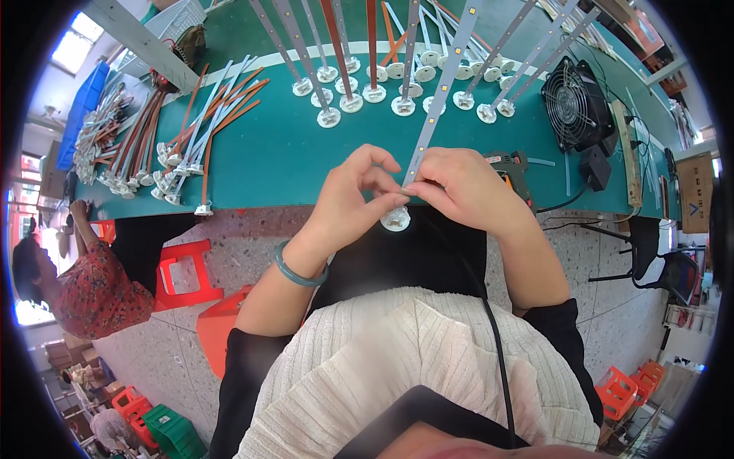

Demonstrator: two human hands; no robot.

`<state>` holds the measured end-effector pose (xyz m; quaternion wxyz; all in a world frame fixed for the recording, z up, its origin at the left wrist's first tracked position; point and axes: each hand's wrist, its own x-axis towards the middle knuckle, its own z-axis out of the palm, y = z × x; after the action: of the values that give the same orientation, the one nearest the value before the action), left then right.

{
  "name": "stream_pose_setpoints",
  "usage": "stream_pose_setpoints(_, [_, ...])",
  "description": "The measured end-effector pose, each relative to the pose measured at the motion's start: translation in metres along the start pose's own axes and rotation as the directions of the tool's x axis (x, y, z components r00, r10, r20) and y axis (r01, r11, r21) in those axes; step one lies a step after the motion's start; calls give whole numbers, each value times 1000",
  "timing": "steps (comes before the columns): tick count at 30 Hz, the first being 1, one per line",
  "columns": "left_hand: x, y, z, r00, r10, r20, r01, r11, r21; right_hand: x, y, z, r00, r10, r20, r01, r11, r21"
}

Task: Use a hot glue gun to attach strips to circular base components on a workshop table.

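Both hands meet just over the near edge of the green workbench (290, 153). The left hand (353, 200) and the right hand (459, 187) pinch the low end of one long LED strip (443, 84). A round white cap (395, 220) sits right under the fingers. I think this one is half done. Many finished strips with caps (352, 96) lie along the far edge, and a bundle (199, 130) fills the left corner. The middle is bare. A fan (575, 103) stands at the right.

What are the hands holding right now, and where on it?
Both hands, left and right, pinch the near end of a long grey strip with small yellow chips, just above its round white base.
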<state>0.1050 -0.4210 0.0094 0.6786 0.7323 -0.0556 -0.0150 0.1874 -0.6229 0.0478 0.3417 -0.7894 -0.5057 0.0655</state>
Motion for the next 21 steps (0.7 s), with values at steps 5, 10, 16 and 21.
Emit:
stream_pose_setpoints(5, [-5,-7,-12,993,29,-111,-36,998,-56,-10,10,-8,996,45,-70,-42,998,56])
stream_pose_setpoints(10, [15,-6,-79,868,212,-449,-180,977,115,-64,40,-31,880,318,-352,-220,931,290])
stream_pose_setpoints(16, [60,-45,-147,756,378,-534,-172,903,395,-132,71,-39,727,414,-548,-170,882,440])
stream_pose_setpoints(21, [75,-70,-158,792,375,-481,-90,852,516,-168,79,-30,622,529,-578,-218,826,520])
